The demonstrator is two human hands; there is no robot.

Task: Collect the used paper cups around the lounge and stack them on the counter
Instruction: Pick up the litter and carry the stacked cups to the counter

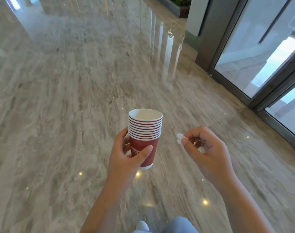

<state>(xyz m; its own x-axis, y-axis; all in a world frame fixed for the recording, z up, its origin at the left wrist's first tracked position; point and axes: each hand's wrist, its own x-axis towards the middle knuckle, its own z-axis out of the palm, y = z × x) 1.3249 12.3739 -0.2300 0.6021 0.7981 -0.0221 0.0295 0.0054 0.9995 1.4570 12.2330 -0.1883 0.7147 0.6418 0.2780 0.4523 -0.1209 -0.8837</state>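
A stack of several red paper cups [144,132] with white rims is held upright in front of me over the floor. My left hand [126,152] is wrapped around the bottom cup, thumb across its printed side. To the right, about a hand's width from the stack, my right hand [205,148] pinches a small crumpled white scrap of paper [180,137] between thumb and fingertips. The top cup looks empty inside. No counter is in view.
Polished beige marble floor [76,98] stretches ahead with ceiling-light reflections. Glass doors in dark metal frames [254,64] run along the right side. A planter [182,7] sits at the far top. My light trousers and shoe [160,226] show at the bottom edge.
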